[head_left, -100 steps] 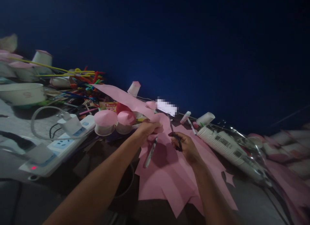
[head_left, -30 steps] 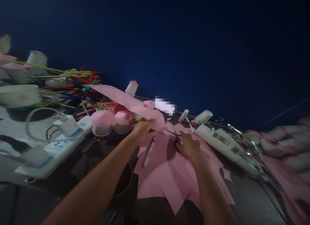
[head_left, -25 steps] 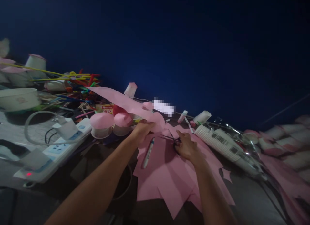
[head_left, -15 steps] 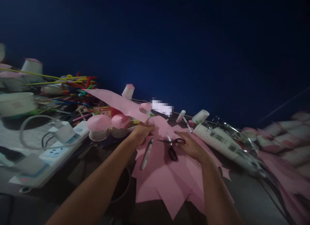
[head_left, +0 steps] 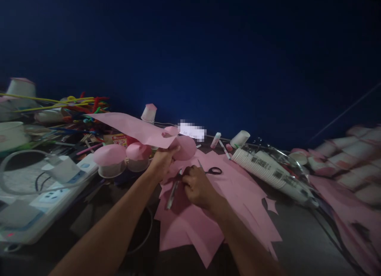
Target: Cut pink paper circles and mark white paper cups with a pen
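Observation:
My left hand [head_left: 162,163] is closed on the edge of a long curved pink paper sheet [head_left: 127,127], raised to the left. A round pink paper piece [head_left: 186,148] sits at the same fingertips. My right hand [head_left: 198,186] has its fingers curled around the upper end of a marker pen [head_left: 173,194], partly hidden by the fingers. Behind that hand lies a pair of scissors [head_left: 214,171], one black handle loop showing and the rest mostly covered. Underneath is a pile of pink paper sheets [head_left: 238,196] with pointed corners.
Cups with pink tops [head_left: 111,165] stand left, near a power strip [head_left: 50,200] and several coloured pipe cleaners [head_left: 95,105]. A sleeve of stacked paper cups [head_left: 268,173], a glue stick [head_left: 216,140] and a lying cup [head_left: 239,139] are at right. More cups [head_left: 354,161] are piled far right.
My right hand has moved left from beside the scissors to the marker pen, its fingers now curled. My left hand still holds the pink paper. The view has shifted slightly right.

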Demonstrator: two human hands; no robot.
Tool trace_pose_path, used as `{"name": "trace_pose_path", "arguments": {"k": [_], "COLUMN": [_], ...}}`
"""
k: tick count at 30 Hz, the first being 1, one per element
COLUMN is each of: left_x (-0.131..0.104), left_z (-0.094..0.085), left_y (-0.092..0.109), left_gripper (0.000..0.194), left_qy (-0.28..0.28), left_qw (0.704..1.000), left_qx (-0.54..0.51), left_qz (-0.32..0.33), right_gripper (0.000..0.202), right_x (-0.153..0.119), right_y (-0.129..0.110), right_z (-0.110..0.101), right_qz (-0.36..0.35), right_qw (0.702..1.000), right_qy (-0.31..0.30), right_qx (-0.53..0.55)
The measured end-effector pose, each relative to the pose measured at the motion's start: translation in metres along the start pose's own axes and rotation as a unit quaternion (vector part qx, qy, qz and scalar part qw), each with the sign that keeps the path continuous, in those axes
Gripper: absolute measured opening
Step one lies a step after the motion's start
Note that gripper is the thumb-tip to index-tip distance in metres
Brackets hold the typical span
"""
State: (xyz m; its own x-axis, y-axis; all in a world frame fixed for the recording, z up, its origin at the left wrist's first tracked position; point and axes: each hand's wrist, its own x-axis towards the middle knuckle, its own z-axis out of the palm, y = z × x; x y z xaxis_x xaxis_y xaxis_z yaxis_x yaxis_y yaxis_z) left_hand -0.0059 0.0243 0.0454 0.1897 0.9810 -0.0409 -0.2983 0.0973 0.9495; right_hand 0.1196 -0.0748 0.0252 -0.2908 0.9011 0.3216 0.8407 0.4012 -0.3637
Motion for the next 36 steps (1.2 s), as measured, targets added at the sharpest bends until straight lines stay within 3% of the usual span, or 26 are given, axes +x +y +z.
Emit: {"name": "trace_pose_path", "arguments": {"k": [2,4,7,11,13,15,20,23,27,29,32,34,36], "left_x": [-0.001,-0.003,-0.008,-0.015,-0.017,-0.018,-0.013,-0.007,0.002,0.007,0.012,0.014,0.014], "left_z": [0.0,0.001,0.005,0.009,0.009,0.008,0.004,0.003,-0.002,-0.007,-0.012,-0.014,-0.014], "left_y": [0.0,-0.001,-0.002,0.0,0.0,0.001,0.001,-0.004,-0.009,-0.011,-0.012,-0.012,-0.011], "left_gripper": [0.023,0.024,0.025,0.024,0.027,0.03,0.028,0.021,0.015,0.013,0.008,0.007,0.014], "left_qy": [-0.005,-0.02,-0.103,-0.21,-0.223,-0.218,-0.211,-0.197,-0.086,-0.033,-0.002,-0.003,-0.005], "left_qw": [1.0,1.0,0.992,0.973,0.972,0.974,0.973,0.969,0.97,0.969,0.968,0.968,0.973], "left_qx": [0.006,-0.004,-0.065,-0.072,-0.042,-0.009,0.076,0.15,0.226,0.238,0.245,0.247,0.23], "left_qz": [0.007,-0.009,-0.045,-0.061,-0.065,-0.057,-0.054,-0.024,0.038,0.05,0.054,0.047,0.028], "right_gripper": [0.025,0.027,0.042,0.03,0.022,0.02,0.031,0.043,0.026,0.018,0.023,0.025,0.021], "right_x": [0.0,0.001,0.004,0.007,0.006,0.005,0.001,0.0,-0.002,-0.003,-0.003,0.0,0.002], "right_y": [0.01,0.018,0.02,0.02,0.023,0.027,0.034,0.039,0.039,0.031,0.013,0.0,-0.009], "right_z": [-0.004,-0.01,-0.016,-0.015,-0.015,-0.018,-0.025,-0.027,-0.03,-0.029,-0.018,-0.007,0.004], "right_qz": [0.072,0.15,0.237,0.247,0.251,0.254,0.253,0.256,0.227,0.161,0.019,-0.046,-0.072], "right_qw": [0.991,0.958,0.899,0.84,0.811,0.803,0.822,0.825,0.867,0.917,0.98,0.997,0.996], "right_qy": [0.075,0.149,0.21,0.245,0.273,0.269,0.225,0.267,0.345,0.286,0.105,0.015,-0.046], "right_qx": [0.087,0.195,0.303,0.416,0.452,0.467,0.459,0.427,0.278,0.228,0.167,0.055,-0.037]}}
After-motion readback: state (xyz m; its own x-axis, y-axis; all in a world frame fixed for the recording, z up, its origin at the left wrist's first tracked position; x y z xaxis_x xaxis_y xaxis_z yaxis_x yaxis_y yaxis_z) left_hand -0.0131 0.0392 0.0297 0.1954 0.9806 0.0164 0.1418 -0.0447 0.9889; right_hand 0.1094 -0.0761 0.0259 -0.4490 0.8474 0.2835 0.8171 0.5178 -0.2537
